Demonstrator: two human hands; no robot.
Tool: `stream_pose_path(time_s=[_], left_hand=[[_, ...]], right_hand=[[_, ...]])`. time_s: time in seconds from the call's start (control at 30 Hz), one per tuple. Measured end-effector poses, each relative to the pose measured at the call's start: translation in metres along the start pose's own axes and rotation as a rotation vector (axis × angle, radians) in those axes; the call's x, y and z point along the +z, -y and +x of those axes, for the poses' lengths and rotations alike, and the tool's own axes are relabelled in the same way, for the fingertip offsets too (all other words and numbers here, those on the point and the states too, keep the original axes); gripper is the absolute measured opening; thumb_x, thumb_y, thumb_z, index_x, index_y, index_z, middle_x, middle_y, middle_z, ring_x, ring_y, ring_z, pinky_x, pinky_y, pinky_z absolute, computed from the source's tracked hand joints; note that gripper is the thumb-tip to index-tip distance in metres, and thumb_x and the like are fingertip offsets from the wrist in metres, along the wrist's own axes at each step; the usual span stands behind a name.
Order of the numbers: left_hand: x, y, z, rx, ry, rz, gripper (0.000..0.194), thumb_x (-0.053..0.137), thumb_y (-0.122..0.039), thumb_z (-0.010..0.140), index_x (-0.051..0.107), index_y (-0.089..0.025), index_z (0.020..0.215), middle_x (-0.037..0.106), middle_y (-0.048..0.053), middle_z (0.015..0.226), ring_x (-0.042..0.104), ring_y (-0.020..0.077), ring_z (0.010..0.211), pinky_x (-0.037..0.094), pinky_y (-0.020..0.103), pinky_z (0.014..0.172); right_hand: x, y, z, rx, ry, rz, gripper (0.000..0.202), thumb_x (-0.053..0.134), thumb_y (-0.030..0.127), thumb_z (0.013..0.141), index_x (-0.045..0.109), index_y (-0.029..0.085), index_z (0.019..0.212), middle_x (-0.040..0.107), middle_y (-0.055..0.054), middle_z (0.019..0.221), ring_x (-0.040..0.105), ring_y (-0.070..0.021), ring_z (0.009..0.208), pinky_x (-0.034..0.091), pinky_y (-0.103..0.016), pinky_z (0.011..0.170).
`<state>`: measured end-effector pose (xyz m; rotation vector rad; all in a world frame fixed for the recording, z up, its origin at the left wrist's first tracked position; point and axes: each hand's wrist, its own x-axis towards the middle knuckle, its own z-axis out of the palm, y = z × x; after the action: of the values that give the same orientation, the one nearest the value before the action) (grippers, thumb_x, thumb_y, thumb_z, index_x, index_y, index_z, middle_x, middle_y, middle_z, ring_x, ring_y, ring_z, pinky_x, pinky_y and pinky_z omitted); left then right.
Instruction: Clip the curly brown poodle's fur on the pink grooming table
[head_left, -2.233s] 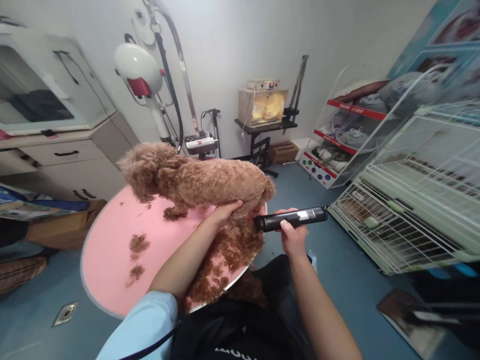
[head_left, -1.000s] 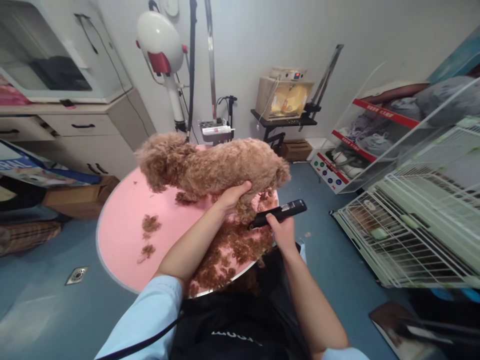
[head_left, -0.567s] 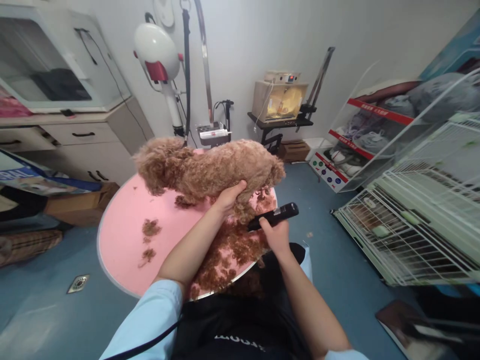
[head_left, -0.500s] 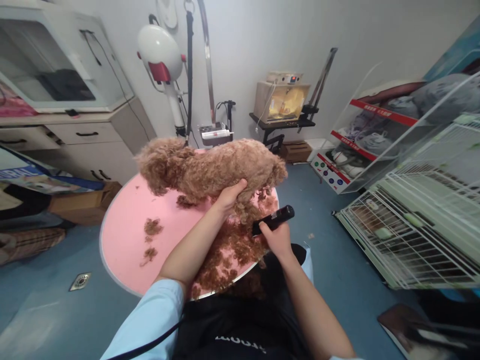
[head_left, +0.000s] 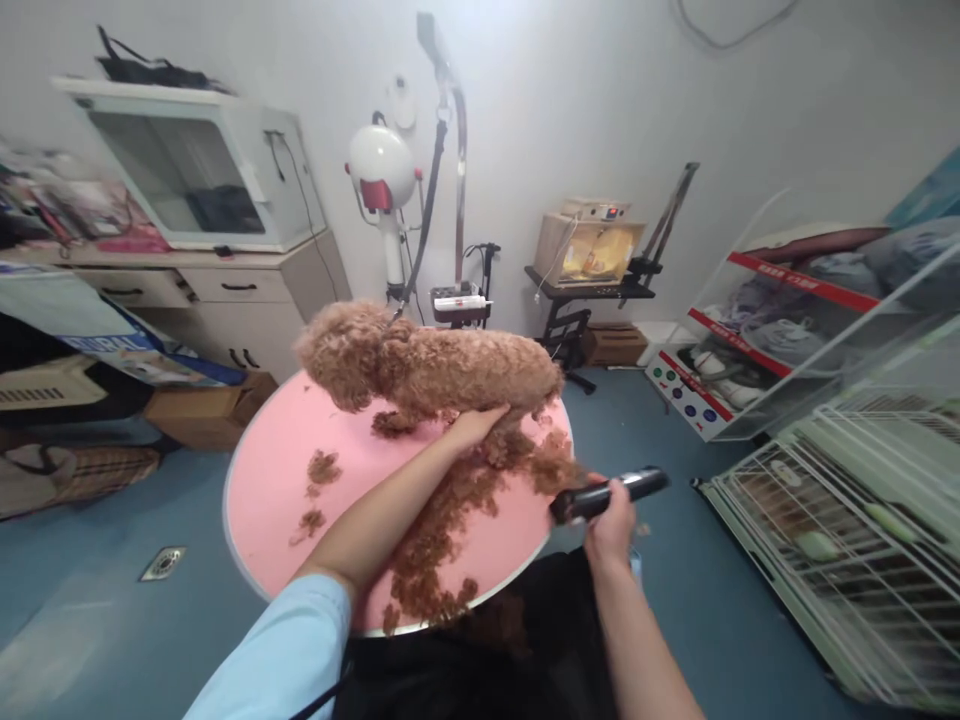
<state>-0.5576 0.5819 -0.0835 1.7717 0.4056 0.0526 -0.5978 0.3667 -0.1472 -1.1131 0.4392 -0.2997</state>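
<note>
While the left hand (head_left: 474,428) presses up against the flank of a curly brown dog (head_left: 480,365), its thumb lies along the coat and its fingers go out of sight beneath the belly, so I can't tell how tightly they close. Read the round pink table (head_left: 270,500) as a dial, with twelve at the far edge: the dog stands across the upper half, head toward eleven, rump toward one. Out past the rim at three, the right hand (head_left: 611,530) is wrapped firmly round a black clipper (head_left: 641,485), thumb on top. The clipper is slightly blurred, its working end pointing toward nine, apart from the dog's back. Brown fur (head_left: 555,470) lies just beside that end; loose or part of a leg, I can't say. Cut hair (head_left: 427,570) trails from the middle down to six, and two smaller tufts (head_left: 324,467) sit near nine. At twelve, a dark lead (head_left: 427,205) runs from a metal pole (head_left: 460,230) down to the dog's neck.
</note>
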Motion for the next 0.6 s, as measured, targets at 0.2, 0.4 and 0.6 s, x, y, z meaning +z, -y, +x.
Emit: stream_pose_path(time_s=[0.2,0.4,0.6], left_hand=[[-0.005,0.028,-0.051,0.448,-0.165,0.122,0.04,0.053,-0.041,0.085,0.064,-0.012,0.112,0.068,0.014,0.111,0.062,0.0255,0.108,0.048,0.038,0.094],[-0.001,0.062,-0.109,0.978,0.111,0.517,0.048,0.057,-0.031,0.085,0.053,-0.012,0.129,0.061,0.018,0.123,0.06,0.0248,0.114,0.05,0.037,0.094],[-0.038,0.069,-0.083,0.63,0.02,0.705,0.03,0.041,-0.026,0.093,0.069,-0.015,0.088,0.07,0.011,0.086,0.066,0.0232,0.089,0.052,0.039,0.085]], right_hand=[[0.003,0.039,0.007,-0.082,0.158,0.122,0.044,0.067,0.057,0.07,0.051,0.018,0.085,0.069,0.0,0.071,0.047,-0.0058,0.04,0.036,-0.018,0.037],[0.019,0.007,-0.059,0.15,0.449,0.175,0.044,0.078,0.047,0.066,0.054,0.018,0.089,0.064,0.005,0.068,0.052,-0.0063,0.046,0.043,-0.018,0.043],[0.001,0.012,-0.038,0.008,0.376,0.193,0.043,0.075,0.047,0.069,0.051,0.022,0.094,0.065,0.005,0.072,0.051,-0.0067,0.046,0.043,-0.02,0.045]])
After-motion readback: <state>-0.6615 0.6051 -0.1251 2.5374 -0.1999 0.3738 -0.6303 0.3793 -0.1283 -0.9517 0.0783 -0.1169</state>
